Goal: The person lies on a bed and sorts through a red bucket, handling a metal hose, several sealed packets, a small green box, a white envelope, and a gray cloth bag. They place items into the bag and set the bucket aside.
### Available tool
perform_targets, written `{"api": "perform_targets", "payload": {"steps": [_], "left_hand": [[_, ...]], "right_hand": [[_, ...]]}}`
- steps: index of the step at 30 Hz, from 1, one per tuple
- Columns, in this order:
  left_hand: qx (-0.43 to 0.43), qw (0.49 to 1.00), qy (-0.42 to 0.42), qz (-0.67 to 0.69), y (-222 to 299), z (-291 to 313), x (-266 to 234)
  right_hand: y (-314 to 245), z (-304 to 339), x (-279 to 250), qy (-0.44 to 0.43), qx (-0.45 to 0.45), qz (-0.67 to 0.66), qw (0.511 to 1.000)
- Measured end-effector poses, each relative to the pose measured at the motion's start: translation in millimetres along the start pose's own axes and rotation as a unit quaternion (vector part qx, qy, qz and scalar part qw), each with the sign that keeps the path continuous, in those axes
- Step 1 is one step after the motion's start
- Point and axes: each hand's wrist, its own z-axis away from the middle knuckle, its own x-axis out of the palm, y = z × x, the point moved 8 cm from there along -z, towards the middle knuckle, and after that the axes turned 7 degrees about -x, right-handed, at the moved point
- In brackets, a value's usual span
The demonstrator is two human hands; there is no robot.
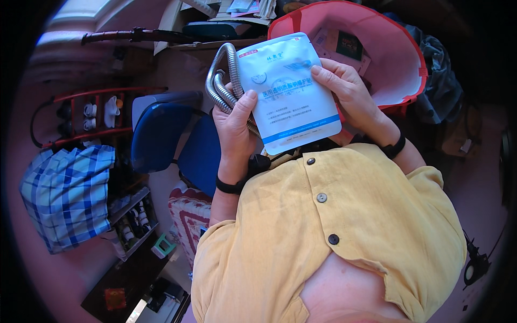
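Observation:
A white and blue flat sachet (293,105), shaped like a face-mask packet, is held up in front of my chest with its printed side showing. My left hand (235,126) grips its left edge, thumb on the front. A coiled shiny metal shower hose (232,62) loops beside the sachet's left edge and passes behind my left thumb; it looks held in the same hand, though the left fingers are mostly hidden. My right hand (344,86) pinches the upper right edge, thumb on the front and fingers behind. Both wrists wear black bands.
Behind the sachet stands a large red-rimmed bag (401,54) with papers and a dark green item inside. A blue chair (156,134) is at the left, near a red shoe rack (97,110) and a blue checked cloth (70,188). A small green stool (163,246) stands lower left.

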Motion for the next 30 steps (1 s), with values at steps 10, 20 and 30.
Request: {"api": "perform_targets", "payload": {"steps": [10, 20, 30], "left_hand": [[0.009, 1.000, 0.001, -0.016, 7.3, 5.6, 6.6], [0.006, 1.000, 0.000, -0.008, 5.1, 6.8, 7.6], [0.006, 1.000, -0.006, 0.004, 3.1, 9.7, 8.5]], "right_hand": [[0.9, -1.1, -2.8, -0.013, 0.014, 0.025, 0.999], [1.0, -0.3, -2.9, -0.021, 0.008, 0.019, 1.000], [1.3, 3.7, -1.2, -0.013, 0.003, -0.002, 1.000]]}}
